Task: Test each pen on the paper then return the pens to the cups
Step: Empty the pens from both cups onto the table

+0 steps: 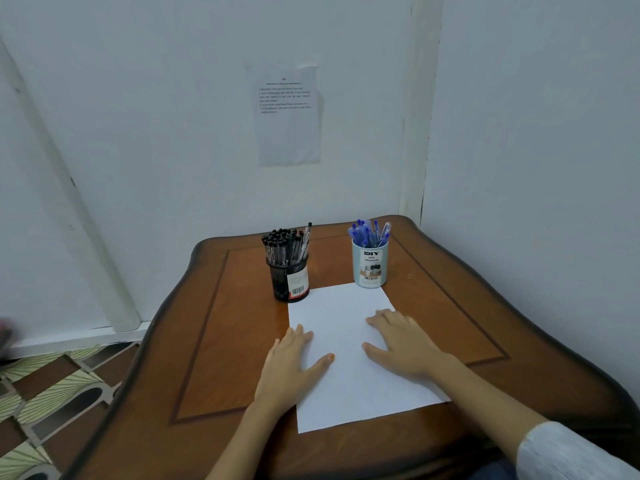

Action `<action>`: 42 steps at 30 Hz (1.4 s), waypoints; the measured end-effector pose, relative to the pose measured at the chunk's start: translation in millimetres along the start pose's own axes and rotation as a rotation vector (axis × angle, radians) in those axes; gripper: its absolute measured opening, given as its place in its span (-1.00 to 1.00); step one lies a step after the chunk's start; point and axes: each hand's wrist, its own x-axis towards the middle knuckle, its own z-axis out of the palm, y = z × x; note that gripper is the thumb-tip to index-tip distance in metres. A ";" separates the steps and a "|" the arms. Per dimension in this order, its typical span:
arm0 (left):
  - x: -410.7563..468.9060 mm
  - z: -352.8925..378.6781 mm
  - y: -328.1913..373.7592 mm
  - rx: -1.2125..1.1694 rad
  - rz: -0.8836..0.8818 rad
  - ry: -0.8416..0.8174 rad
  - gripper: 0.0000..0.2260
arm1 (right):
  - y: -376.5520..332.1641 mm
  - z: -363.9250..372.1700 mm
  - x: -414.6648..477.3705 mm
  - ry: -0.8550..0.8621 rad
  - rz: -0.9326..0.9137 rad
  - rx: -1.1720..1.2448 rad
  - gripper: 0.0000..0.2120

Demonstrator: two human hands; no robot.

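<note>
A blank white sheet of paper (346, 313) lies in the middle of the wooden table (221, 341). My left hand (294, 358) rests flat on the sheet's left edge, fingers straight. My right hand (401, 341) lies flat on its right side. Neither hand holds a pen. Behind the sheet, a black mesh cup (290, 278) on the left holds several black pens (282, 245). A pale blue cup (370, 266) on the right holds several blue pens (369, 232).
The table stands in a corner, with white walls close behind and to the right. A printed notice (287, 116) is taped to the back wall. Patterned floor tiles (52, 393) show to the left of the table's curved edge.
</note>
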 end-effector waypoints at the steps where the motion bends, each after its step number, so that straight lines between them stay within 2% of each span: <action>1: 0.0 0.4 -0.8 -0.005 0.005 0.005 -0.38 | -0.7 -1.7 4.6 0.004 0.001 -0.001 -0.45; 8: 0.3 3.5 -5.8 -0.133 -0.011 0.050 -0.45 | -3.5 1.8 32.6 0.032 -0.060 0.116 -0.43; 10: 3.9 -0.5 -6.5 -0.258 -0.028 0.101 -0.52 | -4.6 5.1 39.3 0.042 -0.074 0.136 -0.44; 12: 15.0 -8.0 -6.9 -0.454 -0.060 0.227 -0.54 | -4.6 10.7 43.2 0.069 -0.083 0.138 -0.46; 14: 35.4 -17.2 -9.9 -0.618 -0.124 0.403 -0.47 | -2.3 16.2 44.2 0.091 -0.082 0.137 -0.48; 17: 72.8 -27.1 -18.3 -0.674 -0.140 0.585 -0.27 | 2.4 20.3 46.3 0.112 -0.083 0.160 -0.50; 19: 96.5 -28.4 -23.7 -0.723 -0.138 0.601 -0.17 | 3.6 22.3 48.0 0.108 -0.079 0.172 -0.48; 21: 117.3 -25.8 -29.1 -0.787 -0.139 0.570 -0.13 | 4.3 24.9 48.8 0.122 -0.075 0.182 -0.36; 23: 132.7 -20.6 -33.3 -0.843 -0.116 0.534 -0.14 | 6.8 28.0 50.7 0.135 -0.072 0.194 -0.28; 24: 137.7 -18.1 -34.6 -0.856 -0.107 0.533 -0.17 | 7.2 28.5 51.8 0.134 -0.070 0.199 -0.31; 27: 144.3 -16.4 -35.3 -0.863 -0.074 0.571 -0.23 | 7.7 28.0 54.1 0.133 -0.065 0.196 -0.44; 30: 140.9 -18.1 -38.3 -0.868 -0.061 0.600 -0.22 | 8.3 27.0 52.9 0.143 -0.068 0.219 -0.31; 35: 112.9 -32.0 -51.6 -0.814 -0.065 0.663 -0.22 | 7.1 25.2 52.7 0.168 -0.083 0.222 -0.59; 42: 59.8 -67.5 -69.1 -0.513 0.001 0.687 -0.21 | 6.3 23.8 50.9 0.179 -0.079 0.224 -0.62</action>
